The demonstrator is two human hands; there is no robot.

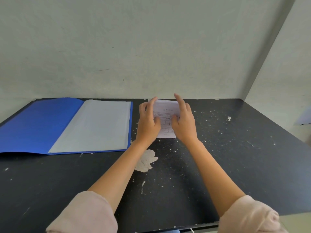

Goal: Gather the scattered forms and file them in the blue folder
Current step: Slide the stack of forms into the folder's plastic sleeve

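A blue folder [37,125] lies open on the left of the black table, its right half covered by a clear plastic sleeve [99,125]. To its right, near the wall, a small stack of white forms [165,118] with a printed table stands between both hands. My left hand [148,121] holds the stack's left edge, my right hand [184,121] its right edge, with fingers stretched upward along the sides. The stack's bottom edge rests on the table. Another pale sheet [305,117] shows at the far right edge.
The black table [235,157] is scratched, with chipped pale patches [146,160] near the middle. A light wall [151,47] runs along the table's back, and a second wall [286,64] closes off the right side. Pink sleeves cover both forearms near the front edge.
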